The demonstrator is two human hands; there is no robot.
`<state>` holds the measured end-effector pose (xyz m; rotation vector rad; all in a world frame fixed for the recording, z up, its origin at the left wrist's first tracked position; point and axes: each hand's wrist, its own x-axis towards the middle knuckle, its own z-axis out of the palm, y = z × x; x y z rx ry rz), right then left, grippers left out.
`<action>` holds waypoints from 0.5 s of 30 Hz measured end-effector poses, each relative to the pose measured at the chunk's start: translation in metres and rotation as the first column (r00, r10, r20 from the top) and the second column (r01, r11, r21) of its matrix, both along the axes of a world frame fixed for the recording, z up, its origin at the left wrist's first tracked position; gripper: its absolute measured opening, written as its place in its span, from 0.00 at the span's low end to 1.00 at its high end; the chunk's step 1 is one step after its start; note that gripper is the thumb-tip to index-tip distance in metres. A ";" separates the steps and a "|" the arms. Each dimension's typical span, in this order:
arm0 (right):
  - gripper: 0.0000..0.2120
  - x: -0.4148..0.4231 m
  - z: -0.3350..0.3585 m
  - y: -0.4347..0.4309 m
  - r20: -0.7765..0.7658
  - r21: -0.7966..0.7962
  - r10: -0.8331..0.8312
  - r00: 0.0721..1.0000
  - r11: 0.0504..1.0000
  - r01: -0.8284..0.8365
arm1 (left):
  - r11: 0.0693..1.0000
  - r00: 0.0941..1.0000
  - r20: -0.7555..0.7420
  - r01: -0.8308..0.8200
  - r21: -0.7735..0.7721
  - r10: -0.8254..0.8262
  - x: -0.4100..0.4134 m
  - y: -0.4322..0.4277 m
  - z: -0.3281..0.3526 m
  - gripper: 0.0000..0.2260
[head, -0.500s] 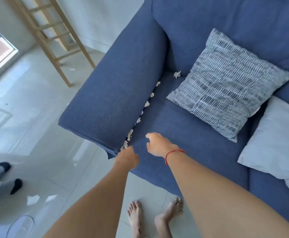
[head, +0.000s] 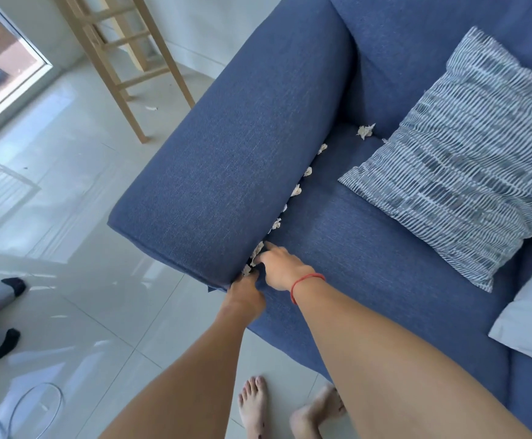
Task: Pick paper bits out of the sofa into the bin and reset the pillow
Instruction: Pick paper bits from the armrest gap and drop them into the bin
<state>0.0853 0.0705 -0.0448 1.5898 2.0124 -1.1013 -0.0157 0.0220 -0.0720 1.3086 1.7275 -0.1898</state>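
Several crumpled white paper bits (head: 296,190) sit in a row in the gap between the blue sofa's armrest (head: 226,172) and the seat cushion. One more paper bit (head: 366,130) lies loose at the back of the seat. A blue-and-white striped pillow (head: 467,160) leans tilted against the backrest. My right hand (head: 282,267), with a red string on its wrist, is at the front end of the gap, index finger and thumb apart around the nearest paper bits (head: 256,254). My left hand (head: 245,294) presses at the sofa's front corner, its fingers curled and hidden.
A pale pillow (head: 530,324) lies on the seat at the right. A wooden ladder frame (head: 125,58) stands behind the armrest. A person's socked feet (head: 8,312) are at the left. A thin round rim (head: 36,403) shows on the glossy floor at bottom left. My bare feet (head: 253,403) stand before the sofa.
Both hands have moved forward to the front of the gap. The right hand's fingers now touch the nearest paper bits, and the left hand rests against the sofa's corner.
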 end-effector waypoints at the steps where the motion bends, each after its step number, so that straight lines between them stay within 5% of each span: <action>1: 0.24 -0.002 -0.004 0.003 0.012 -0.015 0.012 1.000 1.000 -0.012 | 1.000 1.000 0.000 0.010 -0.012 -0.010 0.000 0.001 -0.004 0.27; 8: 0.28 -0.009 -0.019 0.011 0.115 -0.048 0.094 0.989 0.995 -0.089 | 1.000 1.000 0.013 -0.008 0.013 0.008 -0.004 0.000 -0.025 0.30; 15: 0.25 -0.004 -0.036 0.007 0.109 0.089 0.121 0.987 0.987 -0.131 | 0.999 0.996 -0.088 -0.007 -0.043 0.003 0.002 -0.003 -0.025 0.31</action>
